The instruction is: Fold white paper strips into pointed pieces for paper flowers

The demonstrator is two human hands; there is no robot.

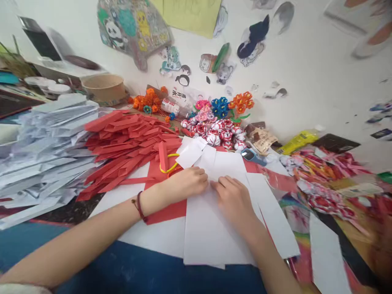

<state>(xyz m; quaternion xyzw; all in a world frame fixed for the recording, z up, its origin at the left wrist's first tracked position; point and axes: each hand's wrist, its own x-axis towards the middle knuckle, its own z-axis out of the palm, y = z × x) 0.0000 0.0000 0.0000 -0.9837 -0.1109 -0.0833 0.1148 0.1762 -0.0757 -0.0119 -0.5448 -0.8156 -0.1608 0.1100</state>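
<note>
My left hand (pixel 192 181), with a dark red cord bracelet on the wrist, is closed, its fingers curled down on white paper. Close beside it, my right hand (pixel 234 198) has bent fingers pressed together at the same paper. Only a small gap parts the fingertips. White on white hides the exact edge of what they grip. Beneath both hands lie white paper sheets (pixel 211 237), stacked over a red sheet (pixel 167 210). Just beyond my left wrist are a folded red paper strip (pixel 163 156) and yellow-handled scissors (pixel 174 164). Small white paper pieces (pixel 191 151) lie ahead of the hands.
Folded white strips (pixel 58 143) and folded red strips (pixel 131 141) pile up at left. Red-and-white paper balls (pixel 225 132), pipe-cleaner flowers (pixel 220 107) and a plastic bottle (pixel 176 107) stand along the wall. More folded paper (pixel 327 200) crowds the right side, near a yellow packet (pixel 298 141).
</note>
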